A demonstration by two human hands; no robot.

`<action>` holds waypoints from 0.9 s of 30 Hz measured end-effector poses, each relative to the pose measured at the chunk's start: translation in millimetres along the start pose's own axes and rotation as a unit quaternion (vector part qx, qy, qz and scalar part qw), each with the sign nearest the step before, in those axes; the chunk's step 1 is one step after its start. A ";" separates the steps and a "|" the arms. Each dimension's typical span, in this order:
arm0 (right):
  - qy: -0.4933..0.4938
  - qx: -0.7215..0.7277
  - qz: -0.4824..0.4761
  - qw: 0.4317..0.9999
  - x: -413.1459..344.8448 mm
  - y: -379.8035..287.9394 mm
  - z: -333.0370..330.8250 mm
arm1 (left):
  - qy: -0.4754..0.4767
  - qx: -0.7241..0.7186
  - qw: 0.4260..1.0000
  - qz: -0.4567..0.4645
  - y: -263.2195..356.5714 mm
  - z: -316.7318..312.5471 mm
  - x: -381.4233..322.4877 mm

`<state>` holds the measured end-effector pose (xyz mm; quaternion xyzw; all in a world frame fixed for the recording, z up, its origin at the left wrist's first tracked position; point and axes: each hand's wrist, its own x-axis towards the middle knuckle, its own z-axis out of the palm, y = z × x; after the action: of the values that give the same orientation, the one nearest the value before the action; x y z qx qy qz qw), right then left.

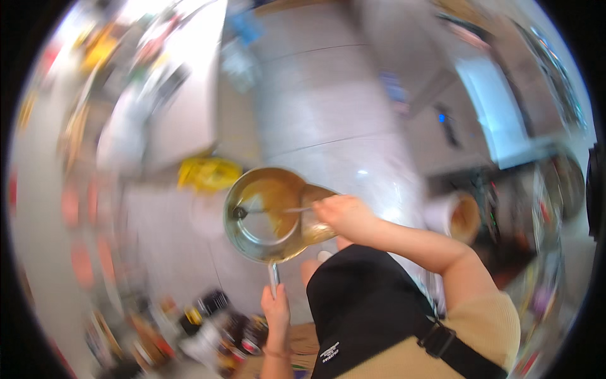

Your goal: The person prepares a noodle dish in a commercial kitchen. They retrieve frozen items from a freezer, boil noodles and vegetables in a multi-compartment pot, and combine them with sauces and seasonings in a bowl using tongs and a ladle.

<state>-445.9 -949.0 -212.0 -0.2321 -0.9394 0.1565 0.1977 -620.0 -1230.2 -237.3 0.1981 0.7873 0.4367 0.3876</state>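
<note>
A round metal saucepan (265,253) is held out over the floor by its handle, with my left hand (276,308) closed around that handle. Brownish-yellow liquid or residue covers part of its inside. At the pan's right rim is a second metal vessel (318,232), tilted against it and partly hidden by my right hand (348,218). My right hand grips a thin rod-like utensil (284,210) that reaches across the pan to a dark round end. Whether this hand also holds the second vessel, I cannot tell.
A white counter (189,109) with blurred goods stands at upper left, a yellow bag (208,174) by its corner. To the right are a grey cabinet (445,123) and a white bucket (442,215) with brownish contents. Bottles and packages (236,331) lie at lower left, above the tiled floor (326,94).
</note>
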 end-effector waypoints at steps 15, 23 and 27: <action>0.290 -0.090 0.627 0.717 -476.4 -187.0 -351.9 | -0.594 0.270 0.749 0.112 268.7 281.2 -218.6; 0.479 -0.126 0.782 0.378 -809.5 -241.8 -483.2 | -0.711 0.368 0.591 0.097 237.1 529.5 -438.9; 0.256 -0.309 0.816 0.415 -952.6 -184.4 -536.3 | -0.737 0.375 0.559 0.053 227.4 603.3 -537.0</action>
<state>498.8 -1470.3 42.5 -0.9645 -0.1983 -0.1236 0.1226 180.0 -1134.5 -3.1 0.6197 0.3079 -0.1769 0.6999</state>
